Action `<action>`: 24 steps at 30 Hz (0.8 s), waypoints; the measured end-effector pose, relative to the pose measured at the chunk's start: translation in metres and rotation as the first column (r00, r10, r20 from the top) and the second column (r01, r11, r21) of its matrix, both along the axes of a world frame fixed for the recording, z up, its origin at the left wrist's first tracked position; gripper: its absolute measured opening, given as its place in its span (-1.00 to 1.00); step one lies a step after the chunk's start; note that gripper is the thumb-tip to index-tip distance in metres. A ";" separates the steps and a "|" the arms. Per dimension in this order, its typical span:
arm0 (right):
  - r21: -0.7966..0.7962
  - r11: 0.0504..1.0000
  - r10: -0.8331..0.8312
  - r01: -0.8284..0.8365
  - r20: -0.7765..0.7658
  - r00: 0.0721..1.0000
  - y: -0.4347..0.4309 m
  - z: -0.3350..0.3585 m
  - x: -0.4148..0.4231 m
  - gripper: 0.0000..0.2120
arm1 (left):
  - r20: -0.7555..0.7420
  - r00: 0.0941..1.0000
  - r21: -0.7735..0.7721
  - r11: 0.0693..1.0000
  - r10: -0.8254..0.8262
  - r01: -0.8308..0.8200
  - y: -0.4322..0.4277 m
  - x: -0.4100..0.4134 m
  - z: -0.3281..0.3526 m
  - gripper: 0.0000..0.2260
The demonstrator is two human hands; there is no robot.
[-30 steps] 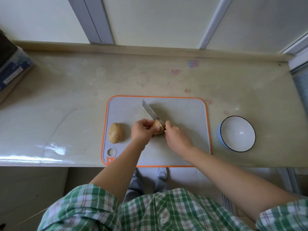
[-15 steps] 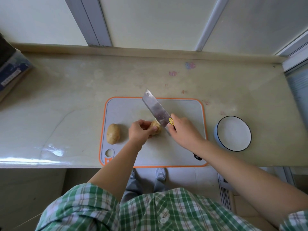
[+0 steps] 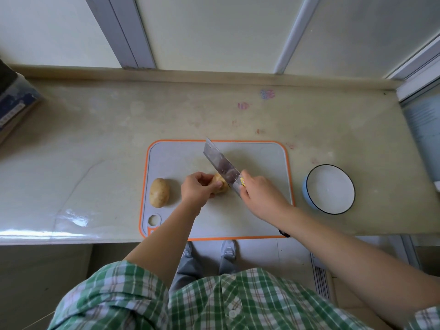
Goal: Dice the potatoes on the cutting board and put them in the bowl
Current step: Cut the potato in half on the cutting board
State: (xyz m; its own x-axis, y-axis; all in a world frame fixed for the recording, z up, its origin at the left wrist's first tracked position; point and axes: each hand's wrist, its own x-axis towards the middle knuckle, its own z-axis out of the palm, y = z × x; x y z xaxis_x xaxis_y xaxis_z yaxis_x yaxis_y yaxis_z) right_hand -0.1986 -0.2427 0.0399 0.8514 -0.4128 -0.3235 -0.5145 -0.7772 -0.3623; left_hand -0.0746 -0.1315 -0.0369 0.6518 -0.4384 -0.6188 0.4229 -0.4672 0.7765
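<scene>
1. a second ago the knife point(image 3: 220, 164) stood edge-down at the right end of the held potato point(image 3: 221, 184). since then the blade has come up and tipped, so its broad flat now faces the camera, with its lower edge just over that same end.
2. the left hand point(image 3: 196, 190) has kept its place, fingers point(image 3: 202, 176) curled round the potato and pinning it to the cutting board point(image 3: 262, 160) near the middle.
3. the right hand point(image 3: 259, 195) has its fingers wrapped round the handle, up against the blade's heel.
4. no loose pieces show on the board, so i cannot tell whether that stroke went through. it reads as the lift between cuts, early in the dicing.
5. the second potato point(image 3: 159, 192) lies whole at the board's left end. the bowl point(image 3: 329, 189), on the counter point(image 3: 95, 151) to the right, holds nothing yet.
</scene>
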 end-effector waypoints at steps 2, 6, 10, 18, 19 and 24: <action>-0.002 1.000 0.000 0.000 -0.022 1.000 0.003 0.002 0.000 -0.88 | 0.009 1.000 -0.001 1.000 -0.007 0.007 0.000 -0.001 0.001 -0.78; 0.021 0.999 -0.028 0.030 -0.066 0.997 0.005 -0.003 0.008 -0.92 | 0.047 0.999 0.003 1.000 -0.026 0.026 -0.001 -0.002 0.002 -0.80; -0.034 0.999 -0.038 0.033 -0.174 0.984 0.017 -0.031 0.011 -0.73 | 0.099 0.995 0.015 1.000 -0.028 0.027 0.000 -0.004 -0.002 -0.79; 0.014 0.996 -0.084 0.085 -0.049 0.995 0.006 -0.048 0.001 -0.73 | 0.059 0.998 0.014 0.999 -0.039 0.038 0.002 0.002 0.000 -0.79; 0.028 0.996 -0.078 0.079 -0.021 0.997 0.002 -0.044 0.003 -0.77 | 0.057 0.998 0.014 0.999 -0.040 0.039 0.002 0.002 0.001 -0.78; 0.048 0.997 -0.057 0.055 0.049 0.997 -0.007 -0.009 0.008 -0.87 | 0.028 1.000 -0.004 1.000 -0.004 0.004 0.003 0.001 0.002 -0.74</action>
